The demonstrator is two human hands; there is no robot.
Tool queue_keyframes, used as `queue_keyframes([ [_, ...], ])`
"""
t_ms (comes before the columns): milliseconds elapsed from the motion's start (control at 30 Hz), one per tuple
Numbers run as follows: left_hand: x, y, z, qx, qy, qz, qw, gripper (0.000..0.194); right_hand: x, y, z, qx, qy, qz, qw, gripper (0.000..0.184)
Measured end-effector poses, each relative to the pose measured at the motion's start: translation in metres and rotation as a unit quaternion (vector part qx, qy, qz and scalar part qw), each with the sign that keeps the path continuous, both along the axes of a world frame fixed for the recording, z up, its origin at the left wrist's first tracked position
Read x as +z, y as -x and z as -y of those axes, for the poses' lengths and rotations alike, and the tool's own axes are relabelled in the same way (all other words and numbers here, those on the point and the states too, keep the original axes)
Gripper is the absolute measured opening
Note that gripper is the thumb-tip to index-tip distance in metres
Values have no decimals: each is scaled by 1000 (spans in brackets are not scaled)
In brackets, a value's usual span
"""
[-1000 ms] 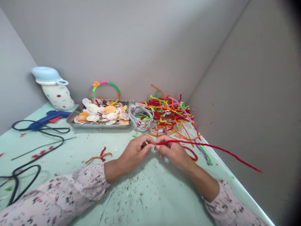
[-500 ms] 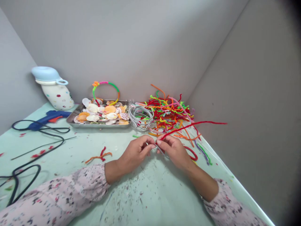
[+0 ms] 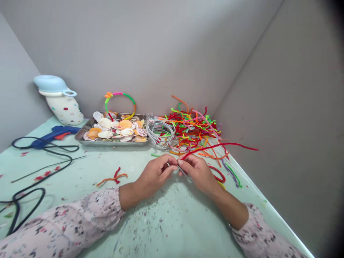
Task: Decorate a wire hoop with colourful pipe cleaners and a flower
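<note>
In front of me, my left hand (image 3: 154, 175) and my right hand (image 3: 200, 173) meet with fingertips nearly touching. Between thumb and fingers, the right one pinches a red pipe cleaner (image 3: 223, 144), whose long free end reaches out to the right. A thin grey strip (image 3: 183, 170) runs under the right thumb. The left fingers are closed at the point where red and grey come together; how much of each they grip is hidden. Behind the right wrist shows a red fuzzy loop (image 3: 220, 173), and whether it joins the grey strip I cannot tell.
Beyond my hands lie a coil of grey bands (image 3: 161, 134) and a heap of coloured pipe cleaners (image 3: 193, 125). A metal tray (image 3: 113, 144) holds shells and a colourful hoop (image 3: 134, 104). Leftward are a blue glue gun (image 3: 51, 136), its dark cord (image 3: 40, 184) and a bottle (image 3: 64, 107).
The free end of the red pipe cleaner has dipped lower and now curves downward at its tip. Both hands keep nearly the same place and grip.
</note>
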State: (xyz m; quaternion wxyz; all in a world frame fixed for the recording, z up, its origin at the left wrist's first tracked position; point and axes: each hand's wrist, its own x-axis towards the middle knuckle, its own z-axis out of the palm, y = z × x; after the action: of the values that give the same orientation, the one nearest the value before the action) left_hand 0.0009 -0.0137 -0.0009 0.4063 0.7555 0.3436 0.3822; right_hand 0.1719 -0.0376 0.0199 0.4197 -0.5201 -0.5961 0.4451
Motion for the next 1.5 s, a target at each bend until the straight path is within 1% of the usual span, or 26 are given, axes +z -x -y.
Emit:
queue_keyframes([
  [200, 1, 1, 0, -3, -25, -19, 1000, 15, -1, -1, -1, 13, -1, -10, 1000, 18],
  [400, 6, 1, 1, -7, -43, -29, 999, 13, -1, -1, 0, 34, -17, -18, 999, 16],
  [533, 8, 1, 1, -3, -40, -28, 999, 13, -3, 1, 1, 30, -16, -17, 999, 17],
  [633, 7, 0, 1, 5, -4, -20, 1000, 14, -5, 2, 2, 8, -29, 5, 1000, 18],
  [733, 4, -1, 2, 4, 49, -2, 999, 15, -7, 3, 4, -17, -68, 53, 996, 20],
  [900, 1, -3, 1, 1, 124, 45, 991, 14, -8, 7, 9, -40, -143, 146, 978, 21],
  [1000, 1, -5, 0, 2, 170, 71, 983, 14, -8, 9, 12, -56, -175, 181, 966, 20],
  [1100, 1, -8, 0, 7, 212, 98, 972, 15, -8, 10, 14, -50, -203, 196, 958, 19],
  [1267, -1, -9, -1, 15, 245, 126, 961, 15, -8, 11, 14, -31, -252, 188, 949, 16],
  [1333, -1, -8, -1, 20, 249, 132, 959, 15, -9, 12, 14, -29, -255, 195, 947, 14],
  [1400, 1, -8, -1, 27, 250, 138, 958, 15, -11, 13, 13, -38, -242, 209, 947, 11],
  [1500, 3, -8, -1, 29, 250, 147, 957, 15, -17, 12, 12, -51, -208, 224, 951, 15],
])
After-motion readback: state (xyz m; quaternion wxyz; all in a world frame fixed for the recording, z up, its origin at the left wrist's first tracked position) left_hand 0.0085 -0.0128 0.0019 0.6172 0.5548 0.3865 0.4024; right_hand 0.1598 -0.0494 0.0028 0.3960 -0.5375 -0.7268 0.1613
